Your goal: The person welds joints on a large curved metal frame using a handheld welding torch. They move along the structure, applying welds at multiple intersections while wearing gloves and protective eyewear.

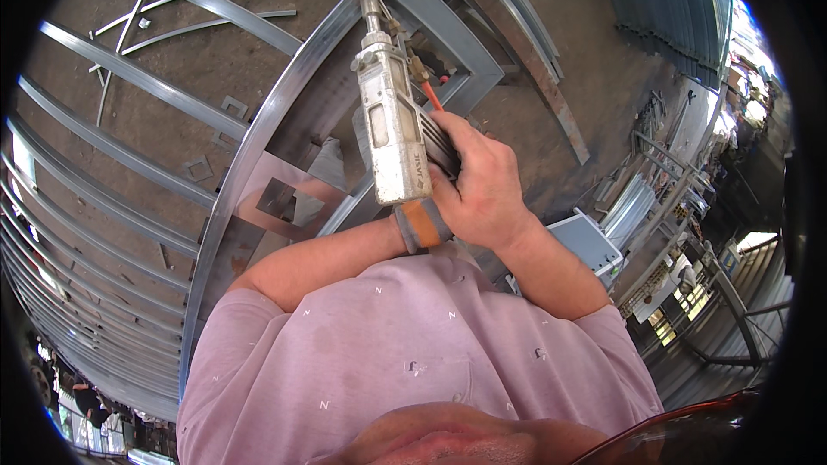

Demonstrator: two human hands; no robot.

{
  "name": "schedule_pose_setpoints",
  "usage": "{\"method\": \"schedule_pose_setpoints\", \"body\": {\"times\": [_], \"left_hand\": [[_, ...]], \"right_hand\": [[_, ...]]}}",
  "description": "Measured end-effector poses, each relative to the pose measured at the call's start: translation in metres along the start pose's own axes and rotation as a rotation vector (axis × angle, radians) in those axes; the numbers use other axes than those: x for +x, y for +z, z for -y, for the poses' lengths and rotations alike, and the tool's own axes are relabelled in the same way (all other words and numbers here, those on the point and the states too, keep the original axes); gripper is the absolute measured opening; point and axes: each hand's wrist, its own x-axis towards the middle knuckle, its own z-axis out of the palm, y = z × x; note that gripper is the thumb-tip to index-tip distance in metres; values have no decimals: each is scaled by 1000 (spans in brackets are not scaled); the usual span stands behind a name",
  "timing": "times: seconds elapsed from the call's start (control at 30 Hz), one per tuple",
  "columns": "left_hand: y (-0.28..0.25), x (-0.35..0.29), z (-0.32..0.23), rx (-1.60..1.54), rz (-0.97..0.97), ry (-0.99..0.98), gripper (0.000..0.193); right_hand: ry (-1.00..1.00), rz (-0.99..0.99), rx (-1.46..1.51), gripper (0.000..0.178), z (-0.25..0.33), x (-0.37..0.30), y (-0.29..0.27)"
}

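Observation:
My right hand [487, 176] is closed round the side of a silver, scuffed laser welding gun [392, 125]. Its narrow nozzle points away from me, and a small red dot shows at the tip. That tip is close to the corner where a long galvanized steel tube [267, 125] reaches a wider steel frame [431, 21]. An orange-red rod or hose runs beside the gun, near my right fingers. My left forearm [336, 250] crosses in front of my shirt to an orange and grey cuff [419, 226]; the gun hides my left hand and its fingers.
Parallel steel bars [164, 86] spread across the left, joined to the long tube. Loose thin strips [138, 21] and square plates [198, 168] lie on the dirt floor. A rusty beam [551, 103] and a light-blue box [577, 245] are at right. Corrugated sheets [680, 9] stand far right.

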Motion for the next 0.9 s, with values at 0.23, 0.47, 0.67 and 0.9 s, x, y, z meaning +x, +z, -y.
{"method": "schedule_pose_setpoints", "body": {"times": [0.23,0.47,0.67,0.9], "left_hand": [[0,-2,-4,21,30,-22,40],[-1,-5,-9,35,44,-36,39],[2,-4,-12,34,54,-39,38],[3,7,-16,22,55,-31,38]], "right_hand": [[-7,-16,-41,50,6,2,-2],[16,-18,-26,47,11,2,-4],[3,-28,-28,47,15,3,-7],[25,-28,-13,48,17,1,-9]]}}
